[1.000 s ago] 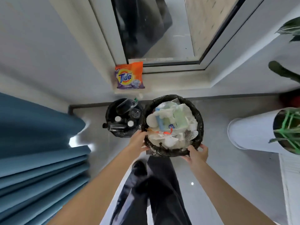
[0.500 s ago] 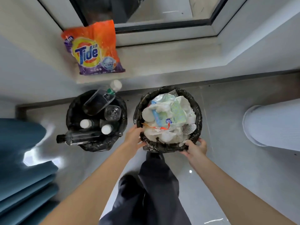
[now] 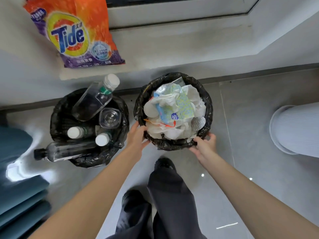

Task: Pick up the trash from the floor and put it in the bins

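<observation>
Two black-lined bins stand side by side on the grey floor below a window ledge. The right bin (image 3: pixel 208 107) is heaped with crumpled paper, tissue and wrappers (image 3: pixel 174 112). My left hand (image 3: pixel 137 135) grips its near-left rim and my right hand (image 3: pixel 204 144) grips its near-right rim. The left bin (image 3: pixel 57 118) is full of clear plastic bottles (image 3: pixel 93 100), one of them hanging over its near-left edge.
An orange and purple Tide detergent bag (image 3: pixel 76 31) lies on the ledge above the left bin. A white ribbed pot (image 3: pixel 296 130) stands at the right. Blue curtain folds (image 3: pixel 19 195) fill the left edge. My dark trouser legs and shoes (image 3: pixel 164 195) are below the bins.
The view has dropped closer to the bins, which now look larger. Both hands keep their hold on the right bin's rim.
</observation>
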